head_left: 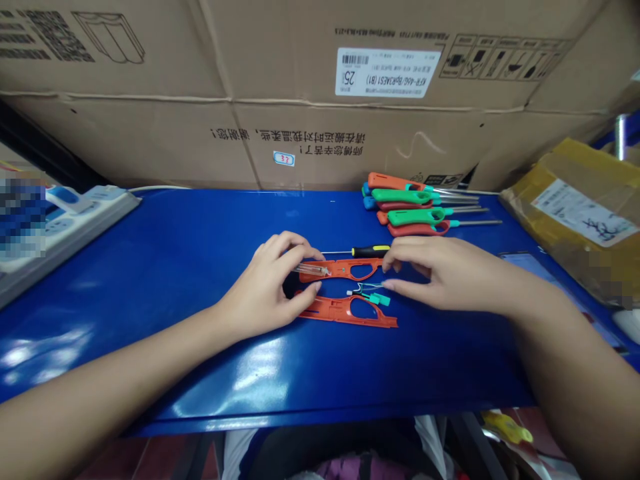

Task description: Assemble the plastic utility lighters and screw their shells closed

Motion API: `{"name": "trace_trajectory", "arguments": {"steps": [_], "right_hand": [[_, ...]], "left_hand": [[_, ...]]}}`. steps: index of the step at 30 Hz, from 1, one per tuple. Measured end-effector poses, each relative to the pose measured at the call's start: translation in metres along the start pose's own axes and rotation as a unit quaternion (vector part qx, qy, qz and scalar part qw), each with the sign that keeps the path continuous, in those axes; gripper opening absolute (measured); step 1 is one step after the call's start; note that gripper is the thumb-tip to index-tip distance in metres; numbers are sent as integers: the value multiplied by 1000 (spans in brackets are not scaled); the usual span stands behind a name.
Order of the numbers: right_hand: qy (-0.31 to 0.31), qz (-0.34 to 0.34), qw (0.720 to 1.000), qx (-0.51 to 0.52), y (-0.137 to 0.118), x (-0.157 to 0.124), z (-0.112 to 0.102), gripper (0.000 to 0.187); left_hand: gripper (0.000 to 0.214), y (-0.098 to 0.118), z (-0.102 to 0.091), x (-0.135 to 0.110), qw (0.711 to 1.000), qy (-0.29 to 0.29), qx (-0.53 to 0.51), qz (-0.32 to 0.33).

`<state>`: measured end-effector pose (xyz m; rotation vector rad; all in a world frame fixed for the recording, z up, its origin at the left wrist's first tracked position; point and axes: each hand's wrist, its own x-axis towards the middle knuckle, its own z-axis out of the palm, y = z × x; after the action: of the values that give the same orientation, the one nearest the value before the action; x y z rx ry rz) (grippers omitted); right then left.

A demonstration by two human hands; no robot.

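My left hand (273,283) is closed round a clear plastic tube (311,269), its end over the left part of an orange lighter shell half (345,268). A second orange shell half (350,310) lies nearer me, its left end by my left thumb. Between the halves lies a small green lighter part (375,298) with thin wires. My right hand (430,270) is at the right end of the upper half, thumb and fingers apart, the thumb tip by the wires. A black and yellow screwdriver (370,251) lies just behind the upper half.
Several long-nosed lighters (415,207) in orange, green and blue are piled at the back right. A taped carton (580,220) and a phone (545,280) are at the right. A white power strip (85,220) lies at the left. A large cardboard box (280,100) stands behind the blue table (200,380).
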<state>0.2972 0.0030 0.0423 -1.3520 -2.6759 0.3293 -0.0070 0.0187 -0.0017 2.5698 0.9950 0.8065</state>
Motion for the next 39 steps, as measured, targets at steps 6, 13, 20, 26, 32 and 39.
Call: {"name": "trace_trajectory", "arguments": {"steps": [6, 13, 20, 26, 32, 39], "right_hand": [[-61, -18, 998, 8, -10, -6, 2, 28], [-23, -51, 998, -43, -10, -1, 20, 11], [41, -64, 997, 11, -5, 2, 24, 12], [19, -4, 1000, -12, 5, -5, 12, 11], [-24, 63, 997, -31, 16, -7, 9, 14], [28, 36, 999, -19, 12, -11, 4, 15]], "left_hand": [[22, 16, -6, -5, 987, -123, 59, 88], [24, 22, -1, -12, 980, -155, 33, 123], [24, 11, -5, -6, 992, -67, 19, 106], [18, -8, -5, 5, 998, -24, 51, 19], [16, -13, -1, 6, 999, -42, 8, 4], [14, -10, -6, 5, 999, -38, -1, 39]]}}
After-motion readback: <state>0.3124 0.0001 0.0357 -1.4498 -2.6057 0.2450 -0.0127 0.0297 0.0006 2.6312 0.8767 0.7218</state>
